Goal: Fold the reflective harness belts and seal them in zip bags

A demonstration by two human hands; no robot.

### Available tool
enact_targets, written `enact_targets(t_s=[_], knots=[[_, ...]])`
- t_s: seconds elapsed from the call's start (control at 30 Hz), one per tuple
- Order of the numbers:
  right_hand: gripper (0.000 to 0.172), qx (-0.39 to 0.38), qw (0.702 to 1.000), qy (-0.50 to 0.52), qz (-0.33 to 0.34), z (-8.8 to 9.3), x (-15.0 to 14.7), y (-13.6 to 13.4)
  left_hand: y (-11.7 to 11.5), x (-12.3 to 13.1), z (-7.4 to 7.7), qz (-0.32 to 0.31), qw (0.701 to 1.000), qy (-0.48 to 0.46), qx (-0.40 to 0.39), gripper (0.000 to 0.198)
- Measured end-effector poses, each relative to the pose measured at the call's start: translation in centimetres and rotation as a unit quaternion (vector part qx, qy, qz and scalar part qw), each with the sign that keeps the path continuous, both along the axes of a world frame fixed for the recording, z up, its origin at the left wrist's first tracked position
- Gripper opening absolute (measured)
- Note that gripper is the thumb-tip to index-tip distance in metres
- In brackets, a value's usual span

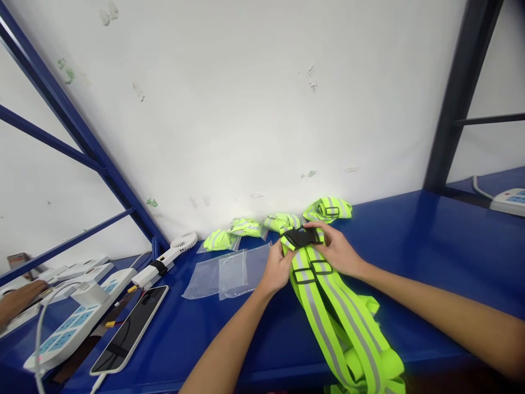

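A neon yellow reflective strap harness (336, 323) with grey stripes lies across the blue table (410, 246) and hangs over its front edge. Its black plastic buckle (302, 237) sits at the far end. My left hand (278, 268) grips the strap's left edge just below the buckle, fingers closed. My right hand (334, 247) curls over the buckle's right side and holds it. Black slide adjusters (312, 271) show on the straps between my hands.
Several folded, bagged neon straps (246, 227) lie along the wall, one (328, 209) beyond my hands. Clear plastic bags (229, 273) lie left of my hands. Further left: a small white fan (180, 246), a phone (131, 328), a white power strip (77, 323). Another person's hand (18, 301) at far left.
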State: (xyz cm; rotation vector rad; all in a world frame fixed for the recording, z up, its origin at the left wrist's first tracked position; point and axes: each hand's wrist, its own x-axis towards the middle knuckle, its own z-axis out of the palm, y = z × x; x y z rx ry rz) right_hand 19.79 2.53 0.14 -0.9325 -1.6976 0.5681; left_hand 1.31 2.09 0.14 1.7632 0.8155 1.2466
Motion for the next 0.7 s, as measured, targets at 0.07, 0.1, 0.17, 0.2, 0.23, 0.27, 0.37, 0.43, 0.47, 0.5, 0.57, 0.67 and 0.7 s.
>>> enact_targets(t_s=[0.07, 0.1, 0.17, 0.2, 0.23, 0.27, 0.37, 0.43, 0.47, 0.5, 0.57, 0.67, 0.7], knots=[[0.045, 0.000, 1.000, -0.011, -0.007, -0.1, 0.1, -0.1, 0.3, 0.1, -0.1, -0.006, 1.000, -0.018, -0.017, 0.041], [0.044, 0.002, 1.000, -0.010, -0.012, -0.1, 0.0, -0.1, 0.3, 0.1, -0.1, -0.003, 0.999, -0.021, -0.025, 0.041], [0.043, 0.008, 1.000, -0.001, -0.026, -0.1, -0.1, -0.4, 0.3, 0.2, -0.1, 0.011, 0.999, -0.029, -0.033, 0.040], [0.043, 0.013, 0.999, 0.001, -0.034, -0.2, -0.2, -0.5, 0.2, 0.3, 0.0, 0.015, 0.999, -0.037, -0.037, 0.040], [0.044, 0.019, 0.999, -0.004, -0.040, -0.1, -0.2, -0.6, 0.2, 0.4, 0.0, 0.011, 0.998, -0.050, -0.046, 0.040], [0.046, 0.026, 0.999, -0.015, -0.045, -0.1, -0.2, -0.7, 0.1, 0.5, 0.0, -0.001, 0.996, -0.068, -0.063, 0.041], [0.055, 0.054, 0.995, -0.068, -0.058, -0.2, -0.1, -0.7, -0.1, 0.9, 0.0, -0.059, 0.978, -0.134, -0.148, 0.045], [0.058, 0.070, 0.990, -0.097, -0.068, -0.2, 0.0, -0.7, -0.2, 1.1, -0.1, -0.071, 0.964, -0.168, -0.193, 0.048], [0.059, 0.076, 0.989, -0.105, -0.071, -0.3, 0.0, -0.7, -0.2, 1.3, -0.1, -0.066, 0.961, -0.177, -0.201, 0.048], [0.059, 0.079, 0.989, -0.109, -0.069, -0.3, 0.0, -0.7, -0.2, 1.3, -0.2, -0.059, 0.961, -0.178, -0.201, 0.048], [0.058, 0.079, 0.990, -0.105, -0.058, -0.2, 0.0, -0.9, -0.3, 1.5, -0.5, -0.041, 0.968, -0.164, -0.184, 0.047], [0.051, 0.073, 0.993, -0.082, -0.040, 0.2, -0.2, -1.3, -0.2, 1.6, -0.7, -0.012, 0.980, -0.129, -0.148, 0.042], [0.048, 0.068, 0.994, -0.072, -0.037, 0.3, -0.3, -1.4, -0.2, 1.7, -0.7, -0.001, 0.983, -0.122, -0.137, 0.040]])
